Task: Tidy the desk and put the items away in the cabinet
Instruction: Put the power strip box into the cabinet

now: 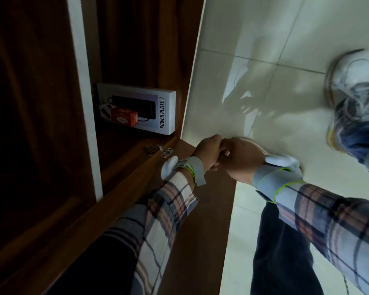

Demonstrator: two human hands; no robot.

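The shoe [354, 99] at the right edge is blurred and cut off, and the left hand [207, 155] and right hand [242, 161], pressed together, hide whether they hold anything.

Small box [125, 119] before larger box [158, 109] in cabinet [124, 158]

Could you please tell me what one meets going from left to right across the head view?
white cabinet strip → Power Plate 7 box → left hand → right hand → white shoe
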